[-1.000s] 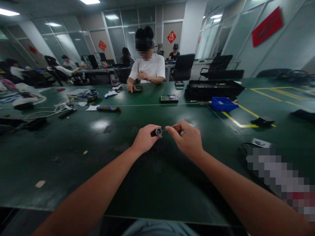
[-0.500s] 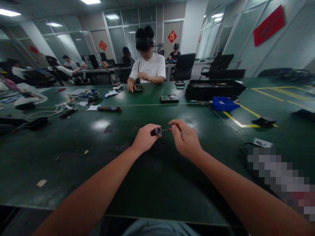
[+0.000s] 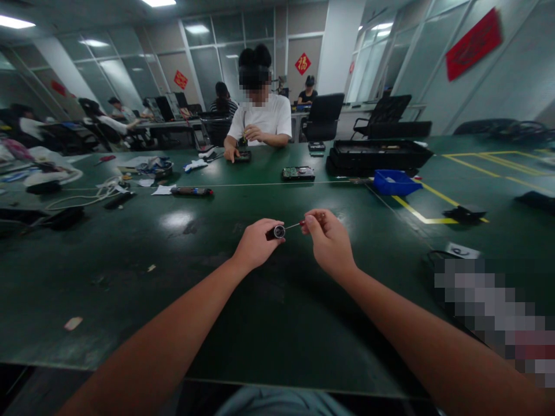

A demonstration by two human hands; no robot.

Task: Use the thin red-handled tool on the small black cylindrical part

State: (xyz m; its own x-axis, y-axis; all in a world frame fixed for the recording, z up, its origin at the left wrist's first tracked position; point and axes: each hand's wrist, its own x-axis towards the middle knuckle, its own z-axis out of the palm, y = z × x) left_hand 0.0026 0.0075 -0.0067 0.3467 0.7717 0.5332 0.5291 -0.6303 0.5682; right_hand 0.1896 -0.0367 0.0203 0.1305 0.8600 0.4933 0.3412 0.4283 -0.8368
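Note:
Near the middle of the view, my left hand (image 3: 255, 245) is closed around a short black cylinder with a silver ring (image 3: 279, 231) at the end facing me. Across from it, my right hand (image 3: 331, 241) pinches the red handle of a thin screwdriver (image 3: 295, 225). Its metal shaft slants down to the left and meets the right side of the ringed end. Whether the tip sits in a screw is too small to tell. Both hands are held over the green table (image 3: 243, 335).
Beyond my hands lie a circuit board (image 3: 298, 173), a black tray (image 3: 377, 155) and a blue bin (image 3: 395, 182). A dark pen-like tool (image 3: 192, 191) and white cables (image 3: 93, 196) are at left. Across the table a person in a white shirt (image 3: 271, 118) works on a small dark part.
The fingers of my right hand have curled in more around the handle, and the hand has shifted slightly right. The screwdriver now tilts more steeply. My left hand stays put.

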